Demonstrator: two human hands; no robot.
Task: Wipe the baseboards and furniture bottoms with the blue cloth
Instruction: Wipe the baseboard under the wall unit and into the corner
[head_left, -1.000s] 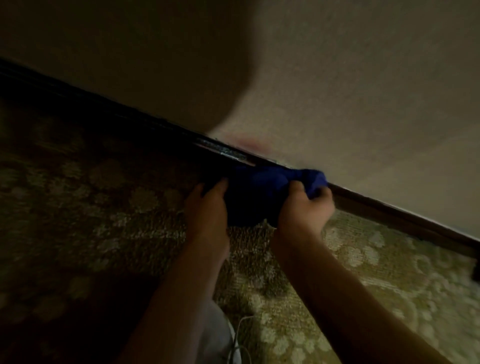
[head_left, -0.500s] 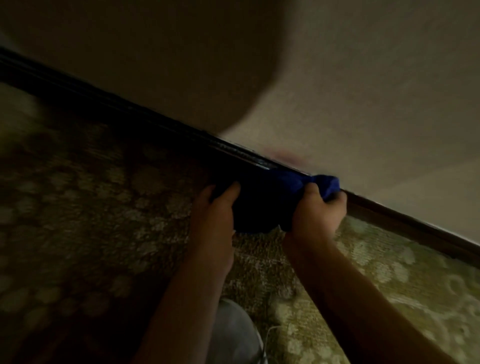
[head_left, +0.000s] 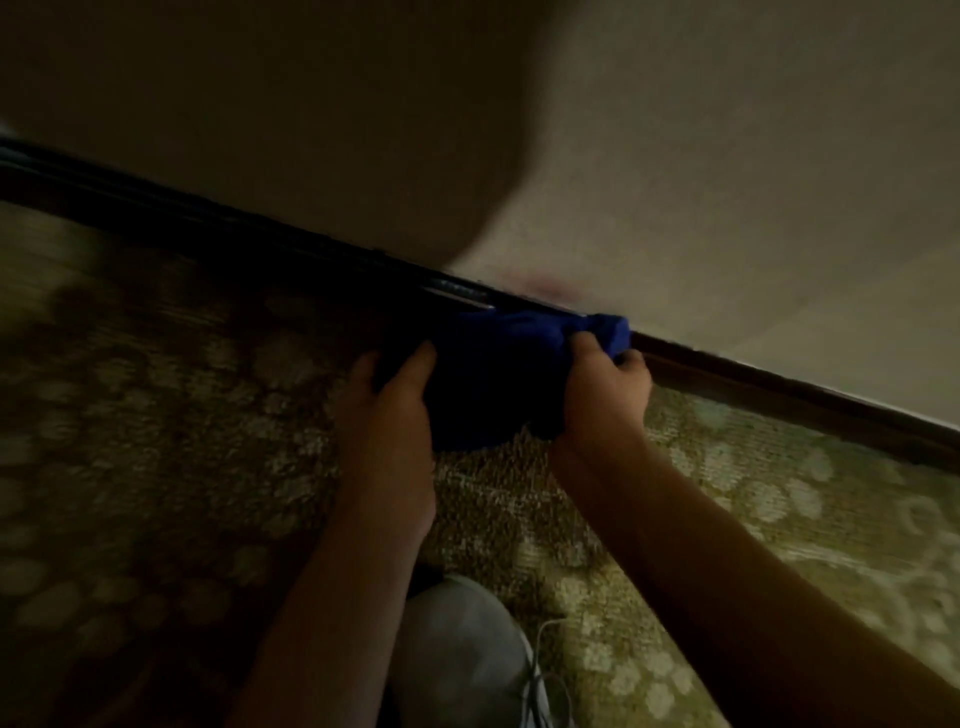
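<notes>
1. Head view: a pale wall meets patterned carpet.
2. Between them runs the dark baseboard.
3. My blue cloth is bunched against the baseboard.
4. My left hand and right hand each have fingers curled into the cloth, gripping it.

Blue cloth: soft, matt fabric, bunched into folds. Baseboard: dark wood, smooth, with a faint sheen along its top edge. Wall: pale, matt, finely textured. Carpet: low, rough pile, woven in a pale floral pattern. Trouser knee: grey matt cloth.
</notes>
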